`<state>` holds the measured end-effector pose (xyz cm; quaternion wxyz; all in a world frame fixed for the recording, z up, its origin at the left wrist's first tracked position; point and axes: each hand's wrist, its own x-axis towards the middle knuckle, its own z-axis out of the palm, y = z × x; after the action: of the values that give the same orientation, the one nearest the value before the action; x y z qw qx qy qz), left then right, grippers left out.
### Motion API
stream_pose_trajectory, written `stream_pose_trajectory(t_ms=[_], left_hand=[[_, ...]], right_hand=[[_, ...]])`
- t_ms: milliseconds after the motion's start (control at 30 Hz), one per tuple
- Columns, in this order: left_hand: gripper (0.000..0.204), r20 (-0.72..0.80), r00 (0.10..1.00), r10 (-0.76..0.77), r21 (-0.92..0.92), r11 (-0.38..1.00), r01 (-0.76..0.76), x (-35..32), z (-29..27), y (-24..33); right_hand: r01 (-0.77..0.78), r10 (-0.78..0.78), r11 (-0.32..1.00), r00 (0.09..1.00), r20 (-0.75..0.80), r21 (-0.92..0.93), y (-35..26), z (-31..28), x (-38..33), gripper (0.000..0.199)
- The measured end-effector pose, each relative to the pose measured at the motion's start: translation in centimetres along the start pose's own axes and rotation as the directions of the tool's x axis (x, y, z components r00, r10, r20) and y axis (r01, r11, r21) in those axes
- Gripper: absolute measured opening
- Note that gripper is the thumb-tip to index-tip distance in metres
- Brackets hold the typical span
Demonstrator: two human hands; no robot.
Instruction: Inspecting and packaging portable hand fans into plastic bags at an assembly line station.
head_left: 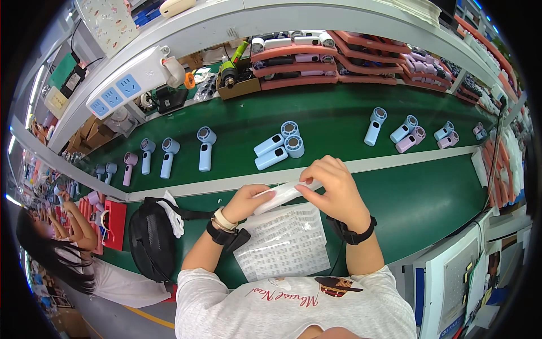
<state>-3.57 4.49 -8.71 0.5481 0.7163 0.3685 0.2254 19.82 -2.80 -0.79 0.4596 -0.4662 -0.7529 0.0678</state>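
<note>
label sheet (285,243) on green bench, below hands | L hand (244,202) + R hand (333,189) both pinching white handheld fan (282,195) | blue fans (276,150) lie beyond on belt

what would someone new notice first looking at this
First, at centre, the left hand and right hand hold a white handheld fan between them over a sheet of small labels. Beyond them, blue and pink handheld fans lie scattered along the green conveyor belt, and a black bag sits at the left.
</note>
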Motion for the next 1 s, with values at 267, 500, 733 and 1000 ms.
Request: stream_pose_trajectory(t_ms=[267, 500, 733, 1000], left_hand=[[0.027, 0.083, 0.984, -0.157, -0.369, 0.912, 0.177, -0.8, -1.1, 1.4], [0.028, 0.105, 0.973, -0.206, -0.441, 0.867, 0.231, -1.0, -1.7, 1.3], [0.028, 0.165, 0.967, -0.194, -0.437, 0.865, 0.248, -0.8, -2.3, 0.3], [0.028, 0.135, 0.972, -0.190, -0.423, 0.876, 0.231, -0.8, -2.6, 0.4]], right_hand=[[0.100, -0.097, 0.983, 0.995, 0.025, -0.154, 0.3, 0.5, 0.0, 0.020], [0.126, -0.109, 0.983, 0.987, 0.120, -0.137, 0.1, 0.1, -0.2, 0.027], [0.079, -0.054, 0.988, 0.980, 0.191, -0.130, 0.4, 0.1, -0.5, 0.032], [0.099, -0.071, 0.984, 0.980, 0.187, -0.147, 0.9, 0.1, -0.6, 0.031]])
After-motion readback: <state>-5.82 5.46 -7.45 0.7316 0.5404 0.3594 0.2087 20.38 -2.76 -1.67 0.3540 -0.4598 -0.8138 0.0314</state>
